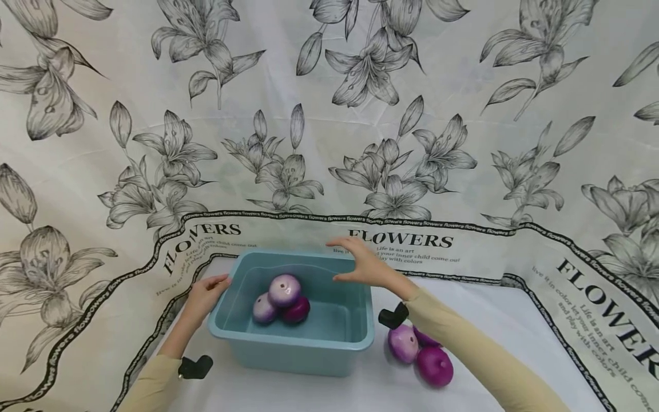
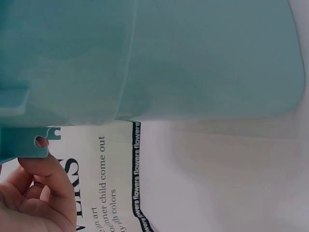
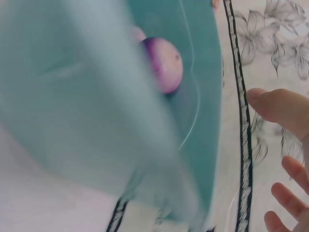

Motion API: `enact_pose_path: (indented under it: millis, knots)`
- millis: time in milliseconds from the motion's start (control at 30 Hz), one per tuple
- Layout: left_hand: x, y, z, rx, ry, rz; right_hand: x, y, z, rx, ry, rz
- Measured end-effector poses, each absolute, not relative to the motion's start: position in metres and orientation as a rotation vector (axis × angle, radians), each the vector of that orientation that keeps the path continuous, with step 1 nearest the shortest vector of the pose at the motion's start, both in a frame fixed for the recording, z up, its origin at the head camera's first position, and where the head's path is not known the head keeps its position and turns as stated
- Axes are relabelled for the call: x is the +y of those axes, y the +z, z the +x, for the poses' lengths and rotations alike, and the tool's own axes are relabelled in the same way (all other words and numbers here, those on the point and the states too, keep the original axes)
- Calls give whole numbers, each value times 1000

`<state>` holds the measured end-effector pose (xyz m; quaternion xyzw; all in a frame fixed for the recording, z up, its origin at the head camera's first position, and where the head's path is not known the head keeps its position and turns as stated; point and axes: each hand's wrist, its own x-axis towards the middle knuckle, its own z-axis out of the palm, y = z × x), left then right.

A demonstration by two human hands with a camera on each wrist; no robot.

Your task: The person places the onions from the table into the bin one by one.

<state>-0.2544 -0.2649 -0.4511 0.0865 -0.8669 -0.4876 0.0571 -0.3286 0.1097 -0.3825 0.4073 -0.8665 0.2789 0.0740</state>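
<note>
A blue-green plastic tub (image 1: 296, 359) stands on the white tabletop. Inside it three purple onions (image 1: 285, 290) lie bunched toward the left, one resting on top of the others. My left hand (image 1: 207, 297) pinches the tub's left rim; from the left wrist, the curled fingers (image 2: 53, 181) show at the underside of that rim. Over the tub's back right corner, my right hand (image 1: 362, 262) is held up with thumb and fingers spread apart and nothing between them. From the right wrist, that hand (image 3: 289, 130) appears beyond the tub wall.
To the right of the tub, three more purple onions (image 1: 434, 366) sit close together, one partly hidden by the right forearm. A cloth printed with flowers (image 1: 396, 194) rises behind and around the tabletop (image 1: 489, 309). Each wrist wears a black camera mount (image 1: 195, 367).
</note>
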Motion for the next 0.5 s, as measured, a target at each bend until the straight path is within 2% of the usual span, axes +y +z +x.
enact_pose_path:
  millis: [500]
  knots:
    - [-265,-450,-252,-2641,-1519,251,216,-444,-303,-2580,918,715]
